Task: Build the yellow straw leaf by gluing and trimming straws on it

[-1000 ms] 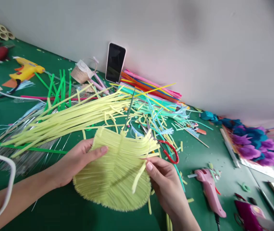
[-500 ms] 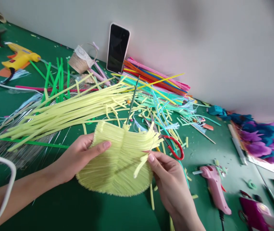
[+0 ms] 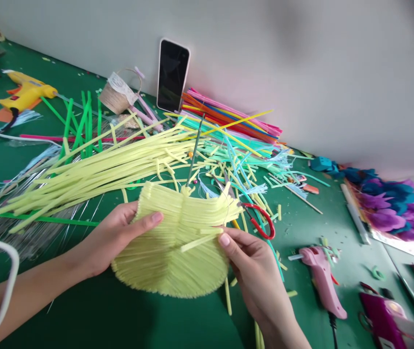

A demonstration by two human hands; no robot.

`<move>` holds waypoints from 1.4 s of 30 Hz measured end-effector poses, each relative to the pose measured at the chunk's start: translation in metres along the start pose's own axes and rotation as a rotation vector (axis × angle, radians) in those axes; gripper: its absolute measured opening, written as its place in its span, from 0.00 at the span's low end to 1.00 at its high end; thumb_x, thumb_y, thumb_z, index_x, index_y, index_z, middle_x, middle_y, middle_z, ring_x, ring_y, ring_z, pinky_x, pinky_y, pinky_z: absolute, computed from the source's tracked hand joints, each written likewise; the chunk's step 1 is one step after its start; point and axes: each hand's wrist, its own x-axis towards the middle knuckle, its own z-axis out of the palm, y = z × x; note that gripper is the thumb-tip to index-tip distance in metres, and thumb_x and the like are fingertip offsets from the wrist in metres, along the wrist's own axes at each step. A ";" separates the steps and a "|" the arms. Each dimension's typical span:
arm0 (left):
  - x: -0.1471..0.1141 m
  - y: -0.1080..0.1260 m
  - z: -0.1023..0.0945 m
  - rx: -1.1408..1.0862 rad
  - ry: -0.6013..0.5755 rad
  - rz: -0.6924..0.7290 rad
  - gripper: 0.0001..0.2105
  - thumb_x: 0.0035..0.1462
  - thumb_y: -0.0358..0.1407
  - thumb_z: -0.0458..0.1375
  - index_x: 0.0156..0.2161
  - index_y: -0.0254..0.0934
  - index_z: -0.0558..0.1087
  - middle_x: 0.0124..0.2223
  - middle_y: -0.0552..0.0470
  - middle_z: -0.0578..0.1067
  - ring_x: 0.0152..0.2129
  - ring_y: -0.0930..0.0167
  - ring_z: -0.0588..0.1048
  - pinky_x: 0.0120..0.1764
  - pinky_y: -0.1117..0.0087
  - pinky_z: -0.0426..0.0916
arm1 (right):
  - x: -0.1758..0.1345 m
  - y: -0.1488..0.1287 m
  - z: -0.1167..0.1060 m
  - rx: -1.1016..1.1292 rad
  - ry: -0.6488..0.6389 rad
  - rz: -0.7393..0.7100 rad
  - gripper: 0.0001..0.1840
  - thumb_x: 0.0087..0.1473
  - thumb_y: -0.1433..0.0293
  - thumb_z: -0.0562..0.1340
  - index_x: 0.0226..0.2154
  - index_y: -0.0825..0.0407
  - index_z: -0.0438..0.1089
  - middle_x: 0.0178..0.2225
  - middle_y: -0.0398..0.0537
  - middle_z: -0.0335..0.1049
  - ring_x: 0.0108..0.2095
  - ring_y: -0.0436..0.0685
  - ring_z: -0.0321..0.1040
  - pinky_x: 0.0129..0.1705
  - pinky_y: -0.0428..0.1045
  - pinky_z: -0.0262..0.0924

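Observation:
A pale yellow leaf-shaped piece made of pipe cleaners hangs over the green table, with a centre rib and a thin dark wire stem rising from its top. My left hand grips its left side, thumb lying on the front face. At its right edge my right hand pinches a short loose pipe cleaner strip between thumb and forefinger; the strip points left across the leaf. Beyond the leaf's upper right corner lie scissors with red handles. The fingers behind the leaf are hidden.
Long yellow pipe cleaners lie behind the leaf, beside green ones. A phone leans on the wall near a coloured bundle. A pink glue gun lies right, a yellow one far left. A white cable crosses the left foreground.
The loose strip in my right hand has swung from pointing down-left to lying nearly level across the leaf. Both hands keep their hold, and the view has shifted slightly.

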 end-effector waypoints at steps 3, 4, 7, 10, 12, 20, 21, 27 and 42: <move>0.001 0.002 -0.002 -0.040 -0.026 -0.021 0.21 0.56 0.40 0.65 0.55 0.40 0.75 0.45 0.47 0.83 0.38 0.58 0.82 0.39 0.63 0.77 | -0.001 -0.004 -0.004 0.036 -0.064 0.025 0.17 0.44 0.60 0.75 0.39 0.45 0.82 0.35 0.47 0.82 0.38 0.59 0.77 0.51 0.55 0.67; 0.001 0.003 -0.002 -0.051 -0.024 -0.031 0.20 0.56 0.38 0.65 0.55 0.39 0.75 0.44 0.47 0.83 0.37 0.59 0.83 0.38 0.64 0.77 | -0.001 -0.004 -0.005 0.045 -0.062 0.023 0.17 0.44 0.60 0.75 0.39 0.45 0.82 0.36 0.48 0.82 0.39 0.59 0.77 0.52 0.56 0.66; 0.002 0.004 -0.002 -0.088 -0.014 -0.039 0.19 0.56 0.34 0.65 0.53 0.39 0.76 0.40 0.49 0.84 0.33 0.62 0.83 0.37 0.65 0.78 | -0.002 -0.005 -0.006 0.064 -0.025 0.033 0.17 0.46 0.58 0.74 0.40 0.45 0.82 0.38 0.49 0.82 0.42 0.59 0.77 0.52 0.54 0.66; 0.004 0.000 -0.006 -0.118 -0.030 -0.042 0.16 0.58 0.33 0.63 0.52 0.41 0.76 0.41 0.51 0.84 0.33 0.64 0.83 0.38 0.65 0.78 | 0.000 -0.005 -0.005 0.075 -0.001 0.032 0.16 0.51 0.56 0.70 0.40 0.46 0.81 0.42 0.50 0.81 0.45 0.58 0.76 0.48 0.50 0.67; 0.004 -0.003 -0.010 -0.119 -0.044 -0.049 0.15 0.59 0.33 0.62 0.52 0.42 0.76 0.43 0.51 0.84 0.35 0.64 0.83 0.39 0.65 0.78 | 0.002 -0.007 -0.007 0.059 -0.014 -0.002 0.16 0.53 0.55 0.69 0.39 0.47 0.81 0.43 0.51 0.81 0.45 0.58 0.76 0.47 0.48 0.68; 0.004 -0.003 -0.010 -0.115 -0.033 -0.054 0.16 0.56 0.34 0.65 0.50 0.42 0.77 0.40 0.51 0.84 0.32 0.63 0.83 0.36 0.66 0.78 | -0.018 -0.043 -0.055 -0.858 0.501 -0.260 0.23 0.48 0.49 0.68 0.40 0.48 0.78 0.37 0.51 0.81 0.32 0.60 0.76 0.30 0.50 0.67; 0.004 -0.002 -0.009 -0.114 -0.032 -0.060 0.16 0.55 0.35 0.66 0.50 0.42 0.77 0.40 0.51 0.84 0.32 0.63 0.83 0.36 0.66 0.78 | -0.021 -0.046 -0.060 -0.914 0.569 -0.281 0.23 0.48 0.49 0.67 0.39 0.48 0.78 0.35 0.51 0.81 0.31 0.61 0.76 0.29 0.50 0.66; -0.001 0.011 0.000 -0.077 -0.037 -0.083 0.11 0.56 0.34 0.65 0.45 0.37 0.79 0.38 0.51 0.85 0.31 0.64 0.83 0.35 0.70 0.77 | -0.018 -0.038 -0.044 -0.595 0.080 -0.235 0.22 0.51 0.51 0.67 0.44 0.46 0.77 0.43 0.52 0.80 0.43 0.62 0.75 0.42 0.53 0.69; -0.012 0.034 0.029 0.006 -0.081 -0.071 0.13 0.55 0.34 0.64 0.46 0.36 0.78 0.39 0.51 0.84 0.37 0.65 0.83 0.38 0.72 0.75 | -0.012 0.005 0.000 0.219 0.025 -0.171 0.26 0.55 0.51 0.65 0.52 0.44 0.71 0.47 0.49 0.78 0.45 0.61 0.74 0.41 0.53 0.68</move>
